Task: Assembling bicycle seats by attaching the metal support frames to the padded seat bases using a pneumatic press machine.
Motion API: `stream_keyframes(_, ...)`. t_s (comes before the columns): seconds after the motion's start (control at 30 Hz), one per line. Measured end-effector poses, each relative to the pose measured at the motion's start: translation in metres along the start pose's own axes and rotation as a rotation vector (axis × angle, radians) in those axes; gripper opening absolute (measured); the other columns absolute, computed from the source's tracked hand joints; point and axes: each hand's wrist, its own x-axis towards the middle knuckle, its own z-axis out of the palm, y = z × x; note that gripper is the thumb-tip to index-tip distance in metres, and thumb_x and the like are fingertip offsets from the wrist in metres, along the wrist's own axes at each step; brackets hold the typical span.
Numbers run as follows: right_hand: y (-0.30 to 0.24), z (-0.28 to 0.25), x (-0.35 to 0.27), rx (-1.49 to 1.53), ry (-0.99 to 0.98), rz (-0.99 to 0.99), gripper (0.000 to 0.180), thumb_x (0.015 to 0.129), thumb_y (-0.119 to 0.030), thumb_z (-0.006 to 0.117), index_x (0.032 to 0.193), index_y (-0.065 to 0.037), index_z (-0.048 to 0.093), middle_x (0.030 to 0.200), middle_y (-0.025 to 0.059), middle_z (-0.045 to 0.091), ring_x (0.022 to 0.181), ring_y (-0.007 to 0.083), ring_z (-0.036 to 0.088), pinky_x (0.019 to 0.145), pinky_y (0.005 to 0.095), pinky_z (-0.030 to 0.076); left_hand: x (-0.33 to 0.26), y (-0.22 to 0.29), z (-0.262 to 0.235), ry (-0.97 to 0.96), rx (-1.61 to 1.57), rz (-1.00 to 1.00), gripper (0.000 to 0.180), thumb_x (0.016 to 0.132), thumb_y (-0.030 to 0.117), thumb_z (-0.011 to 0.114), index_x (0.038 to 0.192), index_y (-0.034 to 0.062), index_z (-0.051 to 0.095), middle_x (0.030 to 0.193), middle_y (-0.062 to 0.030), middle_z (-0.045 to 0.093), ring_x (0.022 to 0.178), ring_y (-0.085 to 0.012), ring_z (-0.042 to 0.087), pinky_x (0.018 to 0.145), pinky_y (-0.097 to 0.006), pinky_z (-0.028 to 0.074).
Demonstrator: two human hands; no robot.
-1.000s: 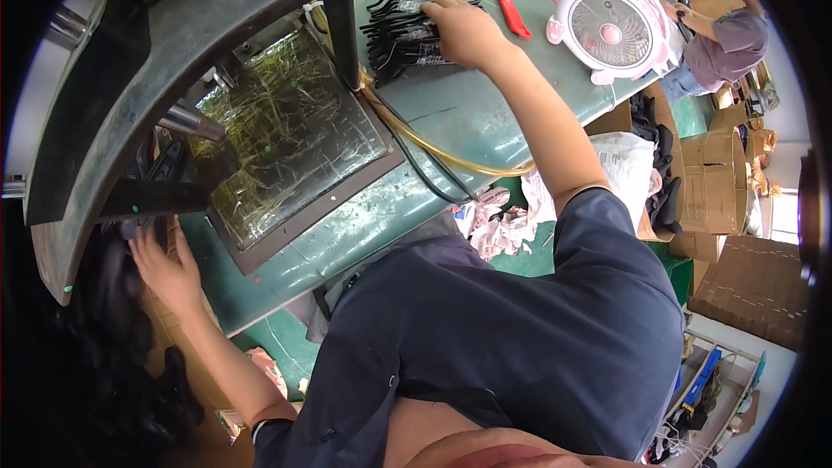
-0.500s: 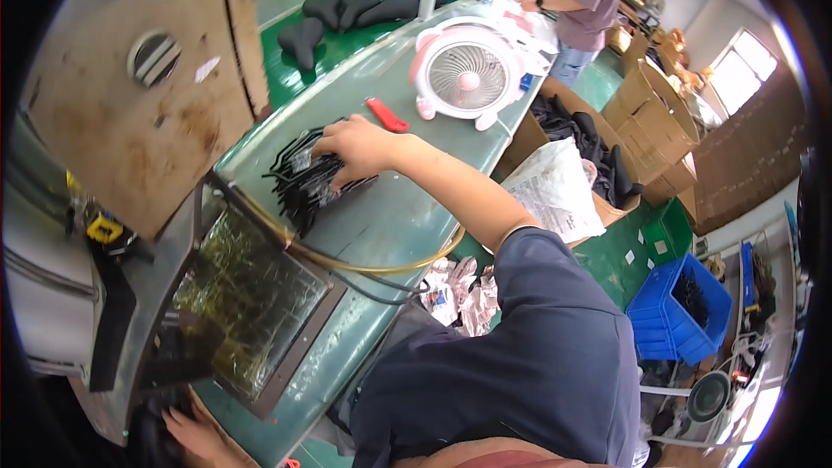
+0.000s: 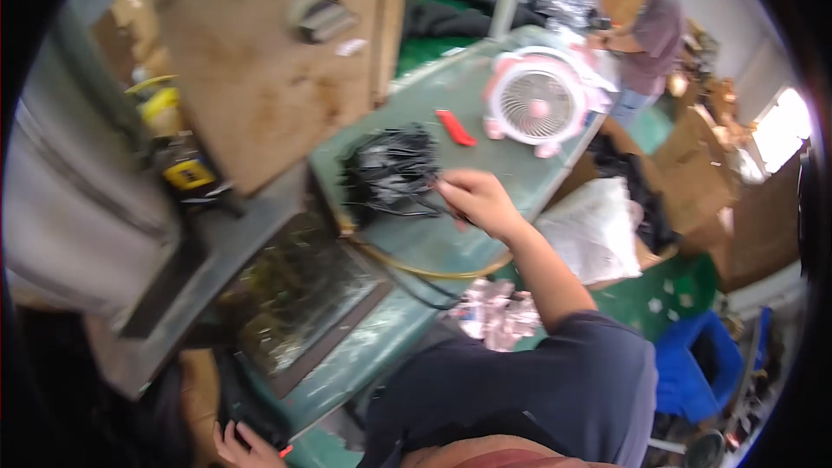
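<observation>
My right hand (image 3: 478, 201) is closed in a pinch at the right edge of a pile of thin black bent strips (image 3: 392, 169) on the green tabletop. A black strip runs into its fingers; motion blur hides its full shape. At the lower left, my left hand (image 3: 247, 445) has its fingers apart, by the lower end of a dark, smooth object (image 3: 251, 400). Whether it touches that object, I cannot tell. Beyond the pile lies a red-handled tool (image 3: 455, 127), possibly a cutter.
A pink and white fan (image 3: 539, 104) stands on the green table (image 3: 468, 247). Left of it are a brown board (image 3: 260, 78) and a machine with a clear-covered plate (image 3: 295, 286). A cable crosses the table. Right are a white sack (image 3: 594, 230), cartons, a blue bin (image 3: 698, 364) and a co-worker (image 3: 654, 39).
My right hand has gone from lying over the pile to pinching at its right edge. The left hand has shifted away from under the machine. The whole view has swung left.
</observation>
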Motion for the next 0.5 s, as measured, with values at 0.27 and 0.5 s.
stream_keyframes(0.27, 0.038, 0.07, -0.033, 0.347, -0.234, 0.02, 0.023, 0.115, -0.021, 0.062, 0.125, -0.004, 0.074, 0.076, -0.0032, 0.06, 0.06, 0.0048, 0.054, 0.052, 0.0236, 0.046, 0.028, -0.056, 0.01, -0.276, -0.16, -0.192, 0.038, 0.098, 0.017, 0.08, 0.126, -0.0065, 0.07, 0.124, -0.0286, 0.071, 0.116, -0.0407, 0.07, 0.105, -0.042, 0.053)
stream_keyframes(0.5, 0.032, 0.054, -0.059, 0.141, -0.265, -0.123, 0.029, 0.111, -0.024, 0.069, 0.132, -0.005, 0.076, 0.083, -0.0041, 0.066, 0.065, 0.0038, 0.056, 0.055, 0.0249, 0.047, -0.001, -0.078, 0.004, -0.141, -0.523, 0.158, 0.024, 0.096, 0.003, 0.076, 0.118, -0.0041, 0.07, 0.11, -0.0155, 0.071, 0.104, -0.0316, 0.066, 0.1, -0.042, 0.051)
